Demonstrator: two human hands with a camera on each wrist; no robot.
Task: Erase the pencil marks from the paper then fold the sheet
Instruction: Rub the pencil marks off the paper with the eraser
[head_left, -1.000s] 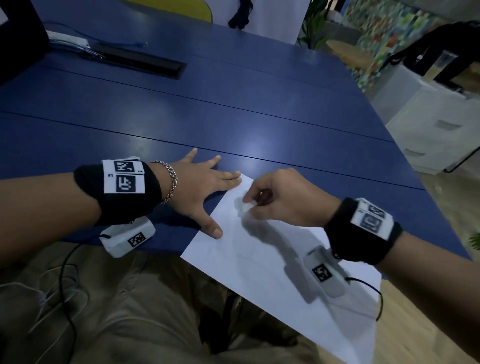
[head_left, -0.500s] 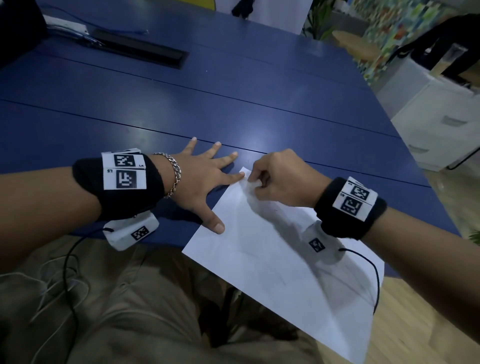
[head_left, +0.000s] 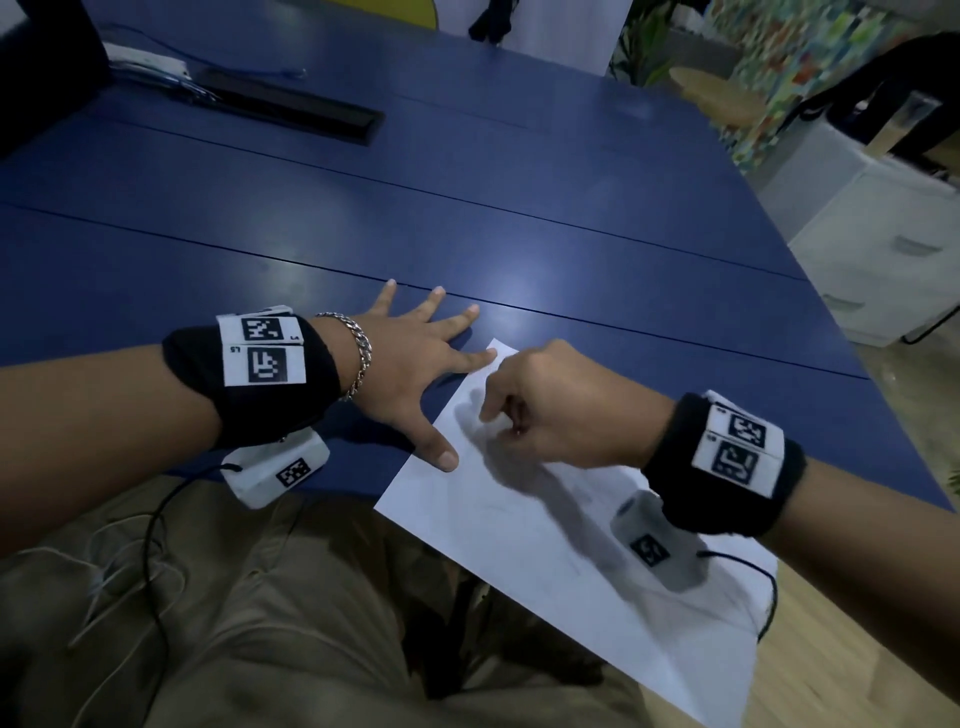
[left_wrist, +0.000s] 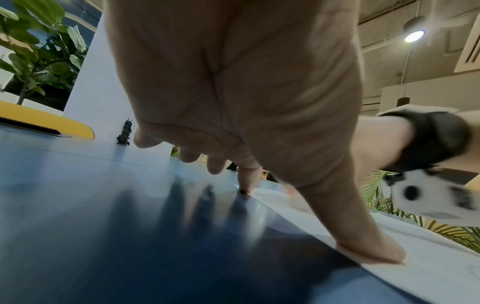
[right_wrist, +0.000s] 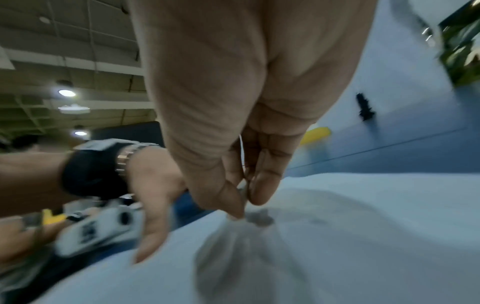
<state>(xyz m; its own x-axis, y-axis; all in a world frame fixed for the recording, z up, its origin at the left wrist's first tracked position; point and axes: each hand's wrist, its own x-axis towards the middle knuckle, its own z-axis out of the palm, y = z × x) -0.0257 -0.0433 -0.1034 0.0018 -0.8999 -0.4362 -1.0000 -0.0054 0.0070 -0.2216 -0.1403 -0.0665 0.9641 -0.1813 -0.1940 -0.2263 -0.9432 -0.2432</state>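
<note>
A white sheet of paper (head_left: 545, 545) lies slanted on the blue table (head_left: 519, 208), its near part hanging past the table's front edge over my lap. My left hand (head_left: 415, 364) lies flat with fingers spread, and its index finger and thumb (left_wrist: 371, 253) press the sheet's left edge. My right hand (head_left: 493, 418) pinches a small white eraser near the sheet's far corner. In the right wrist view the eraser (right_wrist: 242, 190) is blurred and mostly hidden between thumb and fingers, down against the paper (right_wrist: 363, 226). Only faint grey marks show on the sheet.
A long black strip (head_left: 291, 111) and a white device with cables (head_left: 145, 60) lie at the table's far left. A white drawer cabinet (head_left: 883, 249) stands beyond the table's right edge. The table's front edge runs just under my wrists.
My right hand slid the eraser toward the sheet's far corner, then back toward me. The left hand stayed pressed on the sheet's edge.
</note>
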